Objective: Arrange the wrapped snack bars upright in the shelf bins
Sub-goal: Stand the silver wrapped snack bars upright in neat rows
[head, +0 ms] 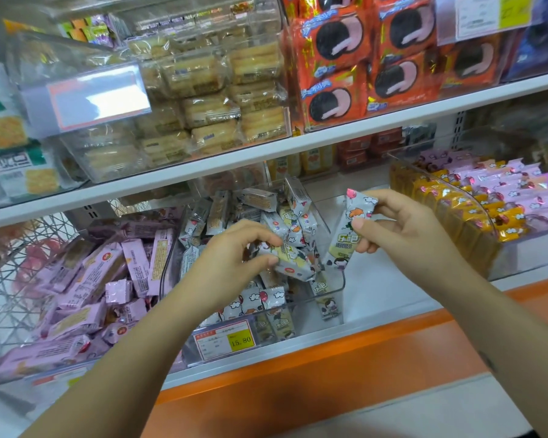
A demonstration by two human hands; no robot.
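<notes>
Pinching one wrapped snack bar [342, 241] between thumb and curled fingers [359, 222], the right hand [405, 226] holds it upright just over the right wall of a clear bin [342, 279], its lower end dipping beside the rim. The left hand [231, 257] reaches into the same bin, and its fingers grip a second bar [293, 263] that lies tilted, nearly flat, across the pile. Both bars wear a white wrapper printed with cartoon children, clouds and balloons, like the rest of the bin's stock [222, 213], which sits jumbled at the back, some pieces leaning and some lying flat; a few at the front [279, 320] stand on end behind the clear front wall. A red-bordered price label [225, 341] with a yellow patch reading 15.80 is fixed to that front wall. Just to the left, another bin holds a loose heap of pink-wrapped bars [86, 286]. Well apart to the right, across a bare stretch of the white shelf [383, 279], a third bin [469, 197] carries tidy rows of yellow bars [475, 222] and pink ones [519, 191]. An orange strip [329, 352] runs along the shelf front. On the shelf above sit clear-wrapped biscuits [209, 86] in a bin and orange packets [336, 67] picturing dark round cookies.
</notes>
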